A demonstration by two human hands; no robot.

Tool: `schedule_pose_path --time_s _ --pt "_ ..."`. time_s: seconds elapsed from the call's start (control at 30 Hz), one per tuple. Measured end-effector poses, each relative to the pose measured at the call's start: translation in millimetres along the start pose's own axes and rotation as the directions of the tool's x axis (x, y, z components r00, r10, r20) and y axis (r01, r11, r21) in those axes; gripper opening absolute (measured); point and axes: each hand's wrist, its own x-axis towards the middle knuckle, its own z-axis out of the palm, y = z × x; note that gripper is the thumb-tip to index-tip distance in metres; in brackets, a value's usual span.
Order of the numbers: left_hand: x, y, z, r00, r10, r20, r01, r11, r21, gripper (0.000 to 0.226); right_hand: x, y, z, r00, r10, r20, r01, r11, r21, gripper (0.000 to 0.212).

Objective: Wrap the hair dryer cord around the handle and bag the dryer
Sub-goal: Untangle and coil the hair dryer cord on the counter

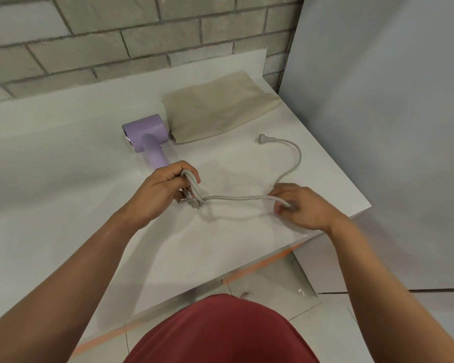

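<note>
A lilac hair dryer (147,136) lies on the white table (63,153), head toward the wall, handle pointing at me. My left hand (163,191) grips the handle's lower end together with several turns of the grey cord (236,198) looped around it. From there the cord runs right to my right hand (298,205), which pinches it just above the table. Past that hand the cord curves up to the plug (263,139), lying free on the table. A beige cloth bag (215,108) lies flat beside the dryer's head.
A grey brick wall (116,35) backs the table. A pale panel (391,113) stands at the right, close to the table's corner. The table's front and right edges drop to a tiled floor (351,323). My red-clad body (220,334) is at the bottom.
</note>
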Motion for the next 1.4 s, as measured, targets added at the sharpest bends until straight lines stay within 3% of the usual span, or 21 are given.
schedule_pose_path --time_s 0.13,0.23,0.3,0.4,0.57,0.63,0.7,0.8,0.87,1.0,1.17,1.3,1.4 --pt "-2 -2 3 1.000 -0.005 0.026 0.004 0.998 0.068 0.028 -4 1 -9 0.915 0.086 -0.394 -0.093 0.996 0.001 0.026" --pt "-5 -4 3 0.999 -0.012 0.042 0.009 0.998 0.063 0.031 2 -1 -13 0.839 -0.009 -0.543 -0.085 0.985 -0.149 0.031" --pt "-6 -4 2 0.999 -0.010 0.053 0.006 0.998 0.067 0.031 12 3 -8 0.876 -0.037 -0.480 -0.071 0.976 -0.205 0.039" --pt "-8 -2 2 0.998 -0.008 0.064 0.004 0.999 0.054 0.025 24 9 10 0.968 0.002 -0.251 -0.062 0.971 -0.229 0.051" --pt "-11 4 2 0.999 0.011 0.033 -0.014 0.997 0.071 0.025 25 7 17 0.985 0.109 -0.130 -0.133 0.973 -0.187 0.062" --pt "-9 5 1 1.000 0.014 0.010 -0.014 0.997 0.071 0.022 23 2 3 0.976 0.150 -0.158 -0.184 0.957 -0.225 0.066" --pt "-6 6 1 1.000 0.012 -0.012 -0.011 0.998 0.064 0.023 18 -19 -12 0.923 0.162 -0.349 -0.263 0.928 -0.265 0.074" --pt "-2 8 3 0.999 0.010 -0.041 -0.008 0.998 0.062 0.029 0 -77 -23 0.772 0.086 -0.630 -0.114 0.994 -0.004 0.071" --pt "1 8 3 0.999 0.022 -0.044 -0.018 0.996 0.083 0.037 -13 -123 -22 0.795 0.014 -0.607 0.102 0.982 0.157 0.059" --pt "3 9 2 0.996 0.087 -0.032 -0.083 0.989 0.125 0.029 -12 -160 -8 0.864 -0.269 -0.426 0.322 0.945 0.057 0.032" --pt "7 5 -1 0.999 -0.032 -0.040 0.034 0.999 0.039 0.019 5 -159 2 0.834 -0.288 -0.471 0.359 0.931 0.066 0.018" --pt "6 5 -10 0.998 -0.053 -0.026 0.055 0.996 0.064 0.015 14 -164 1 0.871 -0.275 -0.407 0.321 0.946 0.048 0.030" --pt "5 11 -19 0.989 -0.115 0.092 0.105 0.989 0.108 0.008 22 -169 3 0.881 -0.286 -0.377 0.312 0.950 0.009 0.041"
